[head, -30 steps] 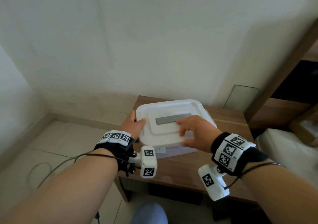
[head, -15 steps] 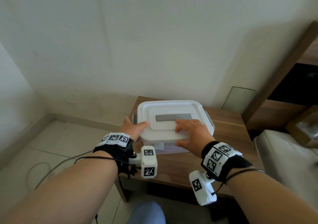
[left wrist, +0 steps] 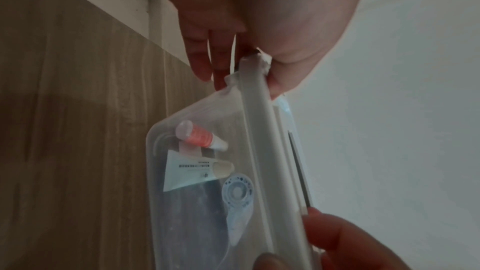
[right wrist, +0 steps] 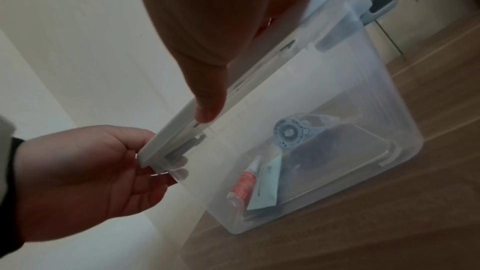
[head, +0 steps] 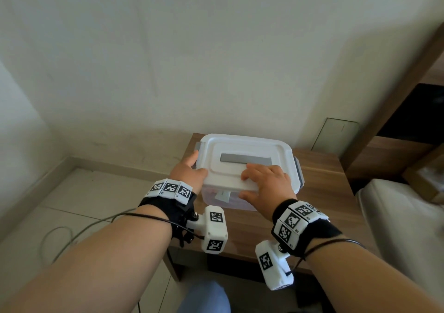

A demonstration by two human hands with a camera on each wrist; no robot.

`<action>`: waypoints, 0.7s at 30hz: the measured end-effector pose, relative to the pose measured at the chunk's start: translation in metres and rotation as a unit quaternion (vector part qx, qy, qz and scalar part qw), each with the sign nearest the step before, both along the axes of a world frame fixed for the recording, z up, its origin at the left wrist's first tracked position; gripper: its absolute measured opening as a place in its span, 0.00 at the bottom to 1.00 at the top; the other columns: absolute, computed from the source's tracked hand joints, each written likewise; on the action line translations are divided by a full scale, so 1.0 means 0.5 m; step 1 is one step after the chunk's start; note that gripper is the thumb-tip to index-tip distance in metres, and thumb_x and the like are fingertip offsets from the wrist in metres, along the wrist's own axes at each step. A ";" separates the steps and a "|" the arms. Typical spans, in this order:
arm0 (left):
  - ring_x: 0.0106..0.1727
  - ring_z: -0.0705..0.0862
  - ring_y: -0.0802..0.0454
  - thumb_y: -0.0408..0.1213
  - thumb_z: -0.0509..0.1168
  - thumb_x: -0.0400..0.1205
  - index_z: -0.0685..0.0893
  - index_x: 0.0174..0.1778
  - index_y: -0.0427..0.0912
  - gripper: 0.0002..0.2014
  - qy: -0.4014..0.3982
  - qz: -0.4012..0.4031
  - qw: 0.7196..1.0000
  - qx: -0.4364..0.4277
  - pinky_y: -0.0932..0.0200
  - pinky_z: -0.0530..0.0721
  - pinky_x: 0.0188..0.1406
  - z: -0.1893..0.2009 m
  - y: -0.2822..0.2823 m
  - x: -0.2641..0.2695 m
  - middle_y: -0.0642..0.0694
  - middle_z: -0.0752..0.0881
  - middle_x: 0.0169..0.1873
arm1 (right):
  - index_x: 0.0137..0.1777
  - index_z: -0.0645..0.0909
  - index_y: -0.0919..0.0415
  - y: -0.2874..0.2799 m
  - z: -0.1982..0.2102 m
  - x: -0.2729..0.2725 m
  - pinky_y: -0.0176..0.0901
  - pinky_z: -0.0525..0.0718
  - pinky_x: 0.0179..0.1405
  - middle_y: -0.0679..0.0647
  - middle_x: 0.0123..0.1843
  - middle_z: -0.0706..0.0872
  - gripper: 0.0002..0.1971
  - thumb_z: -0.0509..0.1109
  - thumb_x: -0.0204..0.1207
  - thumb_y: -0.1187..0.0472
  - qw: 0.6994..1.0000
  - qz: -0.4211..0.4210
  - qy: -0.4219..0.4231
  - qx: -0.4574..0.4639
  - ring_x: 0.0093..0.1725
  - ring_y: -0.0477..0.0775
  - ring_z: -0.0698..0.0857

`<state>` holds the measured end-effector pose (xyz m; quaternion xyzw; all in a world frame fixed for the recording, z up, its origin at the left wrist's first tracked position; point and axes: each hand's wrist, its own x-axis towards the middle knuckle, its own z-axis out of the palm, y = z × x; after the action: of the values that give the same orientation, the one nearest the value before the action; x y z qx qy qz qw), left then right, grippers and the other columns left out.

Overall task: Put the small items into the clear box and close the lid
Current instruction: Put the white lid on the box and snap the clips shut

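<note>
One clear box [head: 240, 199] sits on the wooden side table [head: 324, 175], toward its back-left corner near the wall, with one white lid [head: 245, 166] on top; the lid carries one grey strip [head: 245, 160] across its middle. Two grey side latches show, one left [head: 197, 147] and one right [head: 298, 170]; whether they're clipped down I can't tell. Through the box wall I count four items inside: one red-and-white tube [right wrist: 242, 187], one white tube with printed text [left wrist: 187, 171], one pale blue round-headed piece [right wrist: 288, 132], and one dark flat item [right wrist: 327, 149] under them. Two hands on the box. Left hand [head: 189, 172] holds the lid's near-left corner, thumb on top, fingers curled under the rim. Right hand [head: 266, 182] holds the lid's near edge right of centre, fingers spread flat on top, thumb [head: 247, 195] below the edge against the front wall. Both wrists wear black bands with white marker blocks. One grey cable [head: 55, 238] lies looped on the tiled floor at left.
</note>
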<state>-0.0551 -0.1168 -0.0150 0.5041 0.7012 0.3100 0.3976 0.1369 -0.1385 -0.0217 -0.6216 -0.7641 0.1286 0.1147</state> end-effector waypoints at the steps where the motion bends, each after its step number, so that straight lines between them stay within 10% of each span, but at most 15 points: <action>1: 0.64 0.82 0.45 0.34 0.60 0.80 0.67 0.80 0.53 0.29 0.017 -0.010 1.000 0.004 0.63 0.74 0.52 0.003 0.004 0.003 0.46 0.77 0.75 | 0.61 0.76 0.42 0.002 0.000 0.000 0.49 0.61 0.72 0.38 0.76 0.72 0.18 0.69 0.72 0.43 1.000 -0.002 0.002 0.001 0.73 0.53 0.66; 9: 0.49 0.79 0.51 0.33 0.56 0.81 0.67 0.80 0.53 0.29 0.054 -0.024 0.998 0.014 0.63 0.74 0.46 -0.006 0.019 0.011 0.45 0.78 0.75 | 0.56 0.81 0.48 0.010 0.020 -0.001 0.49 0.71 0.65 0.49 0.61 0.82 0.12 0.66 0.76 0.47 0.991 -0.079 0.110 -0.018 0.66 0.54 0.73; 14: 0.61 0.83 0.44 0.34 0.55 0.82 0.66 0.80 0.54 0.29 0.059 -0.022 0.998 0.012 0.62 0.75 0.46 -0.013 0.020 0.011 0.45 0.74 0.78 | 0.76 0.65 0.54 0.023 0.002 0.053 0.59 0.63 0.75 0.55 0.76 0.69 0.35 0.64 0.71 0.39 0.957 -0.282 0.064 0.000 0.76 0.61 0.64; 21: 0.45 0.78 0.51 0.34 0.54 0.82 0.65 0.81 0.55 0.29 0.049 -0.016 0.999 0.008 0.59 0.75 0.44 -0.014 0.019 0.015 0.45 0.74 0.77 | 0.76 0.62 0.58 0.035 -0.024 0.077 0.64 0.80 0.64 0.60 0.70 0.77 0.53 0.68 0.54 0.27 0.901 -0.360 0.225 -0.093 0.66 0.66 0.77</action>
<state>-0.0477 -0.1074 -0.0218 0.5330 0.7091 0.2839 0.3640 0.1754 -0.1210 -0.0335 -0.8168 -0.4268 0.2855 0.2631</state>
